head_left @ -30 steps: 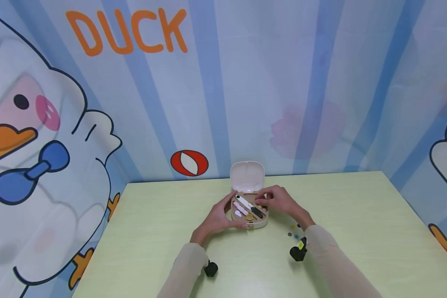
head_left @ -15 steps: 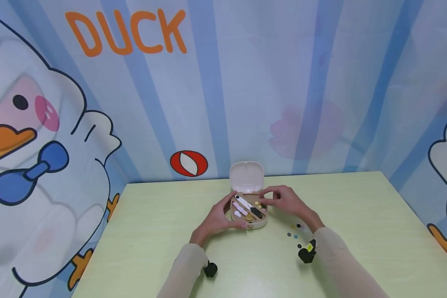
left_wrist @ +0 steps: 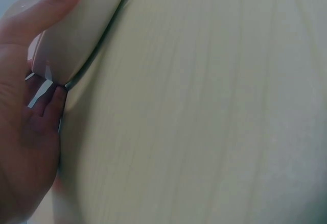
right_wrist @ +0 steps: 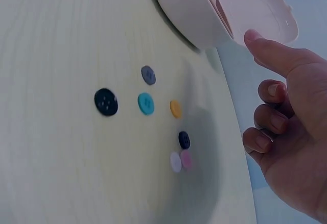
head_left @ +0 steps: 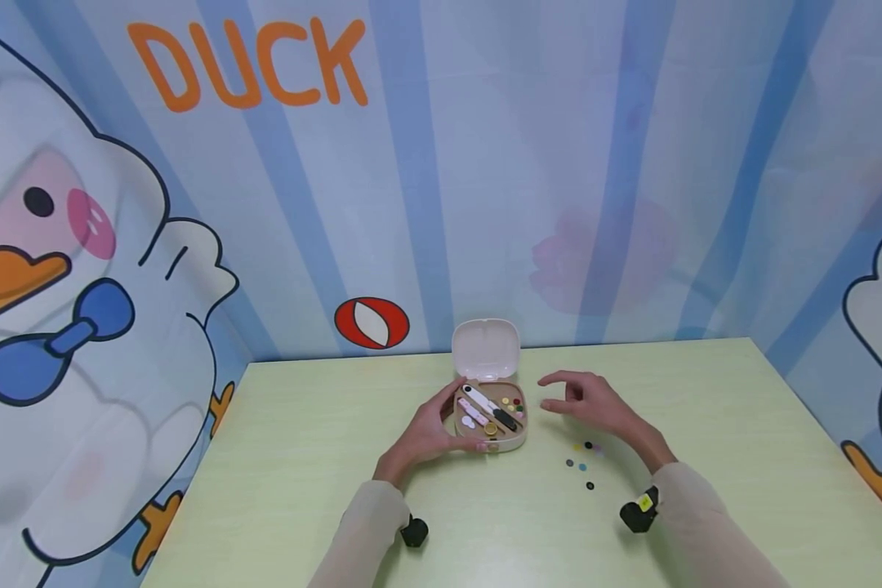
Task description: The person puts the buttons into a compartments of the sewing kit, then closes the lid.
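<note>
A small cream sewing box [head_left: 510,443] stands on the table with its lid [head_left: 487,347] raised. My left hand [head_left: 428,429] grips its left side, the thumb along the front near the clasp. Inside lie a long white tool with a black end [head_left: 505,419], a pink piece [head_left: 475,412], a round gold item [head_left: 491,429] and several small buttons [head_left: 516,406] at the right. Just right of the box hovers my right hand [head_left: 595,402], thumb and forefinger apart with nothing between them, the other fingers loosely bent.
Several loose buttons lie on the table below the right hand, among them a black button [right_wrist: 106,102], a blue button [right_wrist: 146,103] and a yellow button [right_wrist: 176,108]. Behind the table [head_left: 323,457] hangs a duck-print curtain [head_left: 485,163].
My right hand has drawn back from the box to the right, its fingers spreading apart. Buttons in the right compartment now show. The left hand keeps its grip on the box.
</note>
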`<state>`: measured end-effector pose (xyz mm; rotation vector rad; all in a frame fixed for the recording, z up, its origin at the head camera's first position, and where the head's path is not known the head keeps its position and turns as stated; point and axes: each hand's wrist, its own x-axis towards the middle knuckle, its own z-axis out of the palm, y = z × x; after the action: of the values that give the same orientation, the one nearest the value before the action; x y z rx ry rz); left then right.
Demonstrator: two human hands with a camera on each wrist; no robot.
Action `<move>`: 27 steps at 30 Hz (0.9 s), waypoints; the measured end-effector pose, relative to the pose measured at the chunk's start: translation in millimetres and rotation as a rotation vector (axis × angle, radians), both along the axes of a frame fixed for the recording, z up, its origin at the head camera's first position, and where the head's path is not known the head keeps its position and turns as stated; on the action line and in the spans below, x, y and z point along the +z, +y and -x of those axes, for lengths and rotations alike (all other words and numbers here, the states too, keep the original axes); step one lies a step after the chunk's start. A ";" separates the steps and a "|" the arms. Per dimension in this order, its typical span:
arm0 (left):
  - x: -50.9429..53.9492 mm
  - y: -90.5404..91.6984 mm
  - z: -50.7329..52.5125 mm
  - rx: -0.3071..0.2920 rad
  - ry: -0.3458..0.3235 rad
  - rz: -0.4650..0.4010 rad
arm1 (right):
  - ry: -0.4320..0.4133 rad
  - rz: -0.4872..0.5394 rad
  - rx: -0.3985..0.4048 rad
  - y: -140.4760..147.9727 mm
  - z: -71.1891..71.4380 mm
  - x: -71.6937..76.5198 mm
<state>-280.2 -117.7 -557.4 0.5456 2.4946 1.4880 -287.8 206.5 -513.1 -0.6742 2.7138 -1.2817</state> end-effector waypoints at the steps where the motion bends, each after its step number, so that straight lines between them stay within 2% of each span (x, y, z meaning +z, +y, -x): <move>1: 0.2 -0.1 -0.1 0.000 0.000 0.002 | 0.001 -0.001 0.000 1.9 -1.5 -0.1; 27: 0.2 0.3 -1.6 0.006 -0.005 0.000 | 0.010 0.029 -0.022 52.3 -43.0 -17.2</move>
<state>-278.5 -117.4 -557.2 0.5348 2.4947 1.4895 -244.8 258.7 -530.3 -0.6563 2.7232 -1.3279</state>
